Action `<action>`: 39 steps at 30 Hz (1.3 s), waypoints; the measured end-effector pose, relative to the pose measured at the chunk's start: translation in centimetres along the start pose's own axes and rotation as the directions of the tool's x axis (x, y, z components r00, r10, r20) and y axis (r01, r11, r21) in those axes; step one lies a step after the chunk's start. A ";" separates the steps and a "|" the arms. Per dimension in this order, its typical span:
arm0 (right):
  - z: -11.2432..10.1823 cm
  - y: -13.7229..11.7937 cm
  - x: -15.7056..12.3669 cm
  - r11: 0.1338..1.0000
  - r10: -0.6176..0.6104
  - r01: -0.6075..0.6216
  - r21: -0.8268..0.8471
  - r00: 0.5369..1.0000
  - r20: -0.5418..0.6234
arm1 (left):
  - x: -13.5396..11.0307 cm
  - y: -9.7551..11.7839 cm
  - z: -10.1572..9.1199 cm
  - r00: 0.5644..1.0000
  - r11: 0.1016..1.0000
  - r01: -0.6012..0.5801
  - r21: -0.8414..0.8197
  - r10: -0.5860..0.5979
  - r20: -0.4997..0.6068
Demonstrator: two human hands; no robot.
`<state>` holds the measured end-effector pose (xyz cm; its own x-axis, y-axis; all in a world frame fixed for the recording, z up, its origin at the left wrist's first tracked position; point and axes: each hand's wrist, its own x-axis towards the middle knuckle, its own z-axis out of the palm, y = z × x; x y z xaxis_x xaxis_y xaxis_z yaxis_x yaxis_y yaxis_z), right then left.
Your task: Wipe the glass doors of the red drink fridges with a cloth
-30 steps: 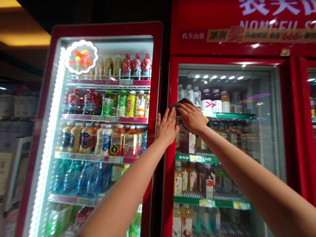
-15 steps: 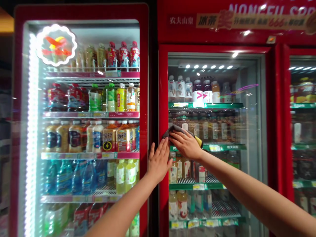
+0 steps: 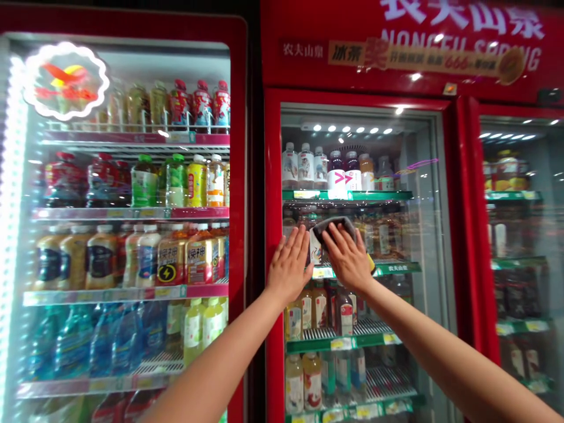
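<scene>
My right hand (image 3: 348, 257) presses a dark grey cloth (image 3: 335, 225) with a yellow edge flat against the glass door (image 3: 409, 247) of a red drinks fridge. Its fingers lie spread over the cloth. My left hand (image 3: 289, 265) rests beside it, open and flat, on the door's red left frame (image 3: 274, 329) and the edge of the glass. The two hands are a few centimetres apart. Behind the glass stand several bottles on green shelves (image 3: 348, 195).
A second red fridge (image 3: 127, 235) with a bright light strip and several rows of bottles stands to the left. A further glass door (image 3: 520, 247) is on the right. A red sign with white lettering (image 3: 440, 35) runs across the top.
My right hand has slid the cloth to the right and slightly up on the glass. Earlier it moved down from the top shelf level. My left hand shifted with it along the frame.
</scene>
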<state>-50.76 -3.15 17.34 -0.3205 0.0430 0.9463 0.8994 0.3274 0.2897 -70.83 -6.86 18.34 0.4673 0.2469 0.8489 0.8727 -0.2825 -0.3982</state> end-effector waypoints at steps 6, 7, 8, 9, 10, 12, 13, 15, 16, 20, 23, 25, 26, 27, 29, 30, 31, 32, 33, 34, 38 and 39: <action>-0.4 2.3 3.3 0.998 -0.056 0.055 0.018 0.998 0.010 | 2.7 1.1 0.9 0.998 0.998 0.067 -0.017 -0.067 -0.021; -0.5 3.2 3.9 1.000 -0.005 0.005 0.012 1.000 -0.015 | 3.2 1.5 1.2 0.997 0.997 0.068 -0.024 -0.068 -0.025; -0.6 4.1 4.0 0.999 0.053 -0.053 0.006 0.998 -0.045 | 3.5 1.8 1.4 0.997 0.997 0.066 -0.029 -0.066 -0.029; -0.6 4.9 3.6 0.993 0.116 -0.116 0.000 0.990 -0.081 | 3.7 2.2 1.7 0.997 0.997 0.063 -0.032 -0.064 -0.031; -0.6 5.4 2.7 0.985 0.173 -0.175 -0.005 0.978 -0.117 | 3.6 2.5 2.0 0.998 0.998 0.062 -0.031 -0.063 -0.031; -0.4 5.9 0.2 0.972 0.232 -0.236 -0.009 0.959 -0.162 | 3.4 3.3 2.5 0.998 0.998 0.057 -0.024 -0.058 -0.030; -0.3 5.8 -1.1 0.975 0.218 -0.223 -0.011 0.963 -0.156 | 3.2 3.6 2.7 0.998 0.998 0.053 -0.020 -0.053 -0.028; -0.2 5.5 -2.5 0.989 0.142 -0.144 -0.013 0.984 -0.105 | 3.1 4.4 3.2 0.999 0.999 0.046 -0.016 -0.046 -0.025; -0.2 5.4 -2.5 0.995 0.101 -0.102 -0.010 0.992 -0.076 | 3.2 4.8 3.4 0.999 0.999 0.042 -0.016 -0.043 -0.024; -0.6 7.5 0.3 0.996 0.085 -0.084 0.012 0.995 -0.058 | 4.2 6.3 4.2 0.999 1.000 0.020 -0.014 -0.020 -0.030; -0.9 10.1 0.5 0.978 0.206 -0.207 0.006 0.969 -0.134 | 4.7 7.0 4.9 0.999 1.000 0.014 -0.012 -0.014 -0.045; -0.9 10.8 -1.4 0.957 0.284 -0.291 -0.014 0.941 -0.183 | 4.8 7.1 5.3 0.998 1.000 0.013 -0.011 -0.014 -0.057; -0.9 10.7 -2.6 0.952 0.295 -0.305 -0.028 0.937 -0.189 | 4.9 7.2 5.5 0.998 1.000 0.012 -0.010 -0.013 -0.063; -0.9 10.4 -3.6 0.956 0.280 -0.292 -0.043 0.943 -0.177 | 4.9 7.1 5.6 0.998 1.000 0.011 -0.010 -0.012 -0.069; -1.0 9.5 -4.8 0.978 0.189 -0.197 -0.064 0.976 -0.110 | 4.9 7.1 5.8 0.997 1.000 0.011 -0.007 -0.011 -0.079; -1.1 9.2 -4.8 0.988 0.137 -0.142 -0.063 0.988 -0.071 | 5.0 7.1 5.8 0.996 1.000 0.010 -0.005 -0.010 -0.084; -1.2 9.2 -4.3 0.993 0.097 -0.099 -0.056 0.995 -0.039 | 5.0 7.0 5.9 0.996 1.000 0.007 -0.003 -0.008 -0.087; -1.3 9.4 -3.4 0.996 0.076 -0.077 -0.044 0.997 -0.022 | 5.0 7.0 5.9 0.996 1.000 0.006 0.000 -0.006 -0.090; -1.5 10.0 -2.5 0.996 0.077 -0.078 -0.033 0.997 -0.020 | 5.0 7.0 5.9 0.996 1.000 0.004 0.002 -0.004 -0.091; -1.6 10.9 -1.6 0.995 0.096 -0.096 -0.025 0.995 -0.031 | 5.1 7.0 5.9 0.996 1.000 0.005 0.003 -0.005 -0.091; -1.6 14.5 -2.0 0.959 0.278 -0.284 -0.015 0.948 -0.153 | 5.2 7.0 6.0 0.996 1.000 0.019 -0.008 -0.019 -0.087; -1.5 14.9 -3.2 0.941 0.328 -0.337 -0.017 0.925 -0.193 | 5.2 7.0 6.0 0.996 1.000 0.022 -0.013 -0.023 -0.089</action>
<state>-35.95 0.16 18.86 0.0562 -0.0354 0.9978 0.9596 0.2778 -0.0442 -61.45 -1.96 17.89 0.4329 0.1701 0.8852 0.8807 -0.2890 -0.3752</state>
